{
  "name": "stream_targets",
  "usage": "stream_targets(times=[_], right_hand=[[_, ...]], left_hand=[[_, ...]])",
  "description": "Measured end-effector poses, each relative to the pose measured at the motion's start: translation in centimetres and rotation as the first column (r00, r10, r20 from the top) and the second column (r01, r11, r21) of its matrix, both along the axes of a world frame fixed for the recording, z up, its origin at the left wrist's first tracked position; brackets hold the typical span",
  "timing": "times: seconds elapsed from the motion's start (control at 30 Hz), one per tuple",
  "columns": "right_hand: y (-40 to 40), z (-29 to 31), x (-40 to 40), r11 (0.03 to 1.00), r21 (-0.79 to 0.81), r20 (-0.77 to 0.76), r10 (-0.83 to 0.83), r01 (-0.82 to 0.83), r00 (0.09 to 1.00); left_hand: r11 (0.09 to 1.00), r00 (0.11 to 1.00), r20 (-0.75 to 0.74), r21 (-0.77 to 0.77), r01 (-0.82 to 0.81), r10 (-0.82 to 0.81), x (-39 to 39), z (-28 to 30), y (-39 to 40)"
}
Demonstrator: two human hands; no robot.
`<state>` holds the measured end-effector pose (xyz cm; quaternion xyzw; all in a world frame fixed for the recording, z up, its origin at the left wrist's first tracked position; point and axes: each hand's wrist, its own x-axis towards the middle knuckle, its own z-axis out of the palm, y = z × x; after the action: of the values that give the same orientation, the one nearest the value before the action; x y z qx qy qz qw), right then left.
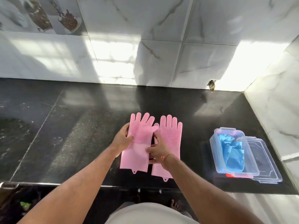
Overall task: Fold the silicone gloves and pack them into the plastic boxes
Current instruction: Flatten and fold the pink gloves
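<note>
Two pink silicone gloves lie flat side by side on the black counter, fingers pointing away from me. My left hand grips the outer edge of the left pink glove. My right hand pinches the inner edge of that same glove near its cuff and rests over the right pink glove. To the right stands a clear plastic box holding folded blue gloves.
A clear lid lies beside the box, close to the marble side wall. The black counter stretches to the left and back to the tiled wall. The counter's front edge runs just below the glove cuffs.
</note>
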<state>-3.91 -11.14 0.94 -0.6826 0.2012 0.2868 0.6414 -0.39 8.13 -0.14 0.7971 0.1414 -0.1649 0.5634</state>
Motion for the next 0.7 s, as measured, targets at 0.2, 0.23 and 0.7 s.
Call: stream_targets(times=[0.2, 0.23, 0.7], right_hand=[[-0.1, -2.0, -0.3, 0.989, -0.143, -0.036, 0.023, -0.027, 0.999], [-0.3, -2.2, -0.2, 0.989, -0.148, -0.038, 0.002, -0.007, 0.999], [-7.3, -3.4, 0.1, 0.602, -0.786, 0.158, -0.021, 0.138, 0.987]], left_hand=[[0.926, 0.989, 0.112, 0.374, 0.048, -0.097, -1.7, -1.4, 1.0], [0.9, 0.985, 0.114, 0.431, 0.07, -0.131, -1.8, -1.6, 0.9], [0.444, 0.661, 0.12, 0.826, 0.348, -0.741, -0.6, -5.3, -2.6]])
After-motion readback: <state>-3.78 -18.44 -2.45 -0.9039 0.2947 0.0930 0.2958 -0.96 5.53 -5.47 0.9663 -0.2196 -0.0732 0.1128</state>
